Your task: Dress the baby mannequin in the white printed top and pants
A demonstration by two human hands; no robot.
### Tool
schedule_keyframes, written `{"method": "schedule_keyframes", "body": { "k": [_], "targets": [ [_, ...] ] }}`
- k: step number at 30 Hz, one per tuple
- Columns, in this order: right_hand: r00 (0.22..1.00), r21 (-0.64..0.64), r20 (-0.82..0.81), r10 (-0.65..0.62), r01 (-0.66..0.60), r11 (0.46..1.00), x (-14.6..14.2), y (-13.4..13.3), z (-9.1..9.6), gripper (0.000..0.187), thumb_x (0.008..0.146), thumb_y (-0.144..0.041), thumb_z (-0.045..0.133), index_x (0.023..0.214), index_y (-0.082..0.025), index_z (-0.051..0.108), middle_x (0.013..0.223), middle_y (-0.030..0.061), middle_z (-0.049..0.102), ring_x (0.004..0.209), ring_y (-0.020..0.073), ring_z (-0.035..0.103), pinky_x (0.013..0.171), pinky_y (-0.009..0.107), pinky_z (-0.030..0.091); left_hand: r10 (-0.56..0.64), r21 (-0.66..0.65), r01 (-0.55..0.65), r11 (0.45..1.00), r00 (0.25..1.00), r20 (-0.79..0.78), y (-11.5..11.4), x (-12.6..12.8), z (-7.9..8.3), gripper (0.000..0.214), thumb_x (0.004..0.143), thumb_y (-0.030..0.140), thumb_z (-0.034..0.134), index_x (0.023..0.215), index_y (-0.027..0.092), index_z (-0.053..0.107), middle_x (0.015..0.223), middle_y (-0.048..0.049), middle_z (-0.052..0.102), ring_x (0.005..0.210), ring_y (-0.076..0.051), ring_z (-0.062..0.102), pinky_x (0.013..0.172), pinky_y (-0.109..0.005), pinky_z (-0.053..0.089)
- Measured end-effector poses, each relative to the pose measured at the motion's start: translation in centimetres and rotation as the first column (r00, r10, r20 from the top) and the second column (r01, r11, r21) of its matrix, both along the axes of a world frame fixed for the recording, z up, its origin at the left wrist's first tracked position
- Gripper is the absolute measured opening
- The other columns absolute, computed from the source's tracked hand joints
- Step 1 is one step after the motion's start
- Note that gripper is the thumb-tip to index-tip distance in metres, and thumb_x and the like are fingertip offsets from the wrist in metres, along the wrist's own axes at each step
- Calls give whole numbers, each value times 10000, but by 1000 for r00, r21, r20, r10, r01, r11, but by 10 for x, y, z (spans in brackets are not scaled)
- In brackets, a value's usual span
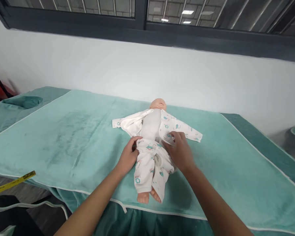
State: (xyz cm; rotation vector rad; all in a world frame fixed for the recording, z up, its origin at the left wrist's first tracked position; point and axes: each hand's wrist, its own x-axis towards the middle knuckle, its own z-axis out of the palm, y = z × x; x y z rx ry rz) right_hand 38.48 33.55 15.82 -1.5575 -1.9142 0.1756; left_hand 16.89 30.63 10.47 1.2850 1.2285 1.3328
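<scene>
A baby doll (151, 124) lies on its back, head toward the wall and bare feet toward me. It wears an open white printed jacket (178, 126), its sleeves spread to both sides, and white printed pants (145, 164). The doll's pale grey torso shows between the jacket fronts. My left hand (129, 155) is closed at the left side of the pants' waistband, thumb on top. With bent fingers, my right hand (179, 150) pinches the lower corner of the right jacket front, close to the waistband. Its palm hides part of the pants' right side.
A light green cloth with white piping (71, 137) covers the bed under the doll. A face opening (23, 102) is at the far left. A white wall (137, 68) and dark window frame stand behind. Yellow tape (13, 183) lies lower left.
</scene>
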Motion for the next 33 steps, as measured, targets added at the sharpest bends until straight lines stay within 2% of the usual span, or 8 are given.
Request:
{"method": "schedule_keyframes", "body": {
  "k": [3,7,12,14,17,21,27,33],
  "targets": [
    [994,-99,-112,-1,-10,995,10,10,-5,215,874,-393,467,887,-213,583,856,36,612,707,183,559,623,295,422,-2,-32,8,999,985,173,1,-7,-4,325,724,136,561,1027,201,660,1011,-42,686,957,-198,614,893,-342,462],
    [871,-211,-388,-301,234,949,67,15,-16,342,861,-509,436,826,-199,574,645,-15,544,570,161,520,545,279,409,30,-99,4,995,942,335,-2,-24,-5,234,775,275,650,983,174,686,942,-59,686,843,-170,614,745,-283,478],
    [861,-260,-186,-473,421,869,119,-4,-31,299,757,-460,584,846,-176,612,701,40,617,654,213,564,615,335,414,36,-170,9,985,965,259,-1,-28,-3,328,786,379,676,1039,171,692,754,-17,629,562,-95,487,493,-225,349],
    [904,-217,-188,-384,343,914,106,-16,-29,321,779,-462,583,938,-185,618,778,55,653,702,220,593,664,350,438,31,-188,5,982,981,189,5,-24,1,351,792,419,663,1037,169,697,662,9,575,518,-91,437,472,-227,324],
    [961,-276,-273,-42,-37,961,63,-28,-19,266,824,-443,569,943,-211,625,859,56,675,762,207,612,718,343,472,74,-159,-55,986,990,117,16,-16,7,323,778,432,660,969,176,708,700,3,590,556,-106,459,501,-233,350],
    [887,-343,-357,292,-415,842,26,-32,-7,195,844,-414,594,857,-220,586,838,13,609,763,169,555,692,293,455,-3,-91,5,996,1000,15,15,-16,16,244,770,392,665,891,183,701,836,-28,648,736,-154,547,643,-254,415],
    [855,-316,-232,465,-518,795,40,-38,-9,239,883,-388,585,764,-221,463,885,17,562,825,170,518,725,295,434,-272,-133,261,956,960,-72,-8,-36,22,195,785,374,660,830,184,675,791,-6,614,724,-150,515,663,-255,384],
    [913,-101,14,408,-405,909,36,-22,-17,219,944,-309,452,743,-229,423,867,43,579,785,180,537,723,330,452,-291,-86,280,956,944,-154,-7,-22,39,256,854,424,575,807,188,661,744,-4,576,709,-153,494,640,-253,381]
  ]
}}
